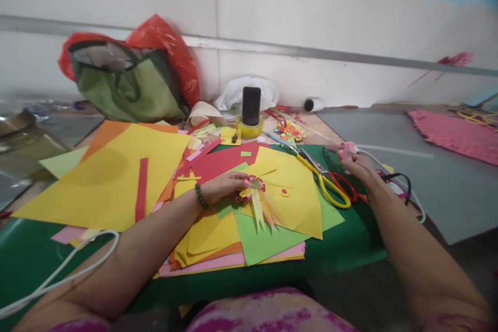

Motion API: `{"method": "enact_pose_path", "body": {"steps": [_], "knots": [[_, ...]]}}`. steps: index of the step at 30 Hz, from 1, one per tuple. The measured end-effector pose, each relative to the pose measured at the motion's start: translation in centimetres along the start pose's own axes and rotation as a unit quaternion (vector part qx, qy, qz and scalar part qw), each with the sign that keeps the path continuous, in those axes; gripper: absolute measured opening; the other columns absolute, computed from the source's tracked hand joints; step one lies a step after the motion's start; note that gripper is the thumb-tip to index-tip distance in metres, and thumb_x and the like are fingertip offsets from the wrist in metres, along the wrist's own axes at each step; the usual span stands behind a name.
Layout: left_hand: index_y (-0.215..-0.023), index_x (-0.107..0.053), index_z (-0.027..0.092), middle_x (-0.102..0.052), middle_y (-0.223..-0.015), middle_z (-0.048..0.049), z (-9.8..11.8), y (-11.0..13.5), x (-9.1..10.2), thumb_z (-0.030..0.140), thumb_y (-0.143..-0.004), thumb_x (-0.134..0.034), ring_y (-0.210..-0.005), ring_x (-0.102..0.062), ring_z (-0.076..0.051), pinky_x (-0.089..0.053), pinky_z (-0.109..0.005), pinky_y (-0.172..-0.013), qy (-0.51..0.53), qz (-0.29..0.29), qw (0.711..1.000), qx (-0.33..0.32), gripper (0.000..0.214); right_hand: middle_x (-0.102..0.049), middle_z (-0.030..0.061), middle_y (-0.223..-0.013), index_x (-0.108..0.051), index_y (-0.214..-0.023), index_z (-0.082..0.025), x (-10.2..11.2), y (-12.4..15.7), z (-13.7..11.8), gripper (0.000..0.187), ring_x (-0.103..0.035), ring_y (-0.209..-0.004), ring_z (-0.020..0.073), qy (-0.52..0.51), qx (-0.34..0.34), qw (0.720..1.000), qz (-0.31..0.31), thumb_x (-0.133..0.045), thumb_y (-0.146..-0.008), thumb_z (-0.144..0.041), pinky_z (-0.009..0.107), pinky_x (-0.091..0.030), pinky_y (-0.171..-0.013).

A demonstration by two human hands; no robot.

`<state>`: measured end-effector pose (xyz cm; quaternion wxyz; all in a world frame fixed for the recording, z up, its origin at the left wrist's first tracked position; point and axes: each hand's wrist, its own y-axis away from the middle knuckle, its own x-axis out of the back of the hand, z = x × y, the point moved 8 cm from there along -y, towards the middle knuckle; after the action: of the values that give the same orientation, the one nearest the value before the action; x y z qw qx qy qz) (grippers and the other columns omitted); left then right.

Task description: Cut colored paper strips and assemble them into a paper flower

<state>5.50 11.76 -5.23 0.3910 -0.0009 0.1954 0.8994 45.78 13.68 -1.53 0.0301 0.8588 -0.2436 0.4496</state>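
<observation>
At the left fingers, a green-centred rosette trails yellow-and-pink tails.

Scissors (obstacle) left of right hand

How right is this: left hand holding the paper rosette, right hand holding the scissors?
The right hand holds the pink glue gun, not the scissors, as the head view shows. The left hand does hold the paper rosette.
</observation>
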Motion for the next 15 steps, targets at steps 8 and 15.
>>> {"method": "enact_pose_path", "body": {"steps": [8, 15], "knots": [[-0.088, -0.066, 0.010, -0.056, -0.066, -0.0020, -0.5, -0.5, 0.5, 0.029, -0.072, -0.065, -0.053, -0.057, -0.011, -0.042, -0.021, -0.046, 0.000, 0.035, 0.999, 0.020, 0.025, -0.054, 0.0026, -0.061, -0.065, -0.078, -0.016, 8.2, 6.9, -4.7, 0.036, -0.044, -0.050, 0.0117, -0.208, -0.099, 0.966, 0.122, -0.071, -0.066, -0.050, 0.028, -0.034, -0.045], [-0.095, -0.065, 0.010, -0.061, -0.074, -0.0045, 0.1, -0.1, -0.1, 0.025, -0.071, -0.064, -0.058, -0.061, -0.012, -0.042, -0.020, -0.047, -0.021, 0.016, 1.000, 0.008, 0.028, -0.049, -0.0030, -0.056, -0.067, -0.083, -0.018, 4.2, 13.9, -13.2, 0.049, -0.040, -0.048, 0.0098, -0.261, 0.056, 0.958, -0.104, -0.074, -0.062, -0.062, 0.024, -0.032, -0.042]]}}
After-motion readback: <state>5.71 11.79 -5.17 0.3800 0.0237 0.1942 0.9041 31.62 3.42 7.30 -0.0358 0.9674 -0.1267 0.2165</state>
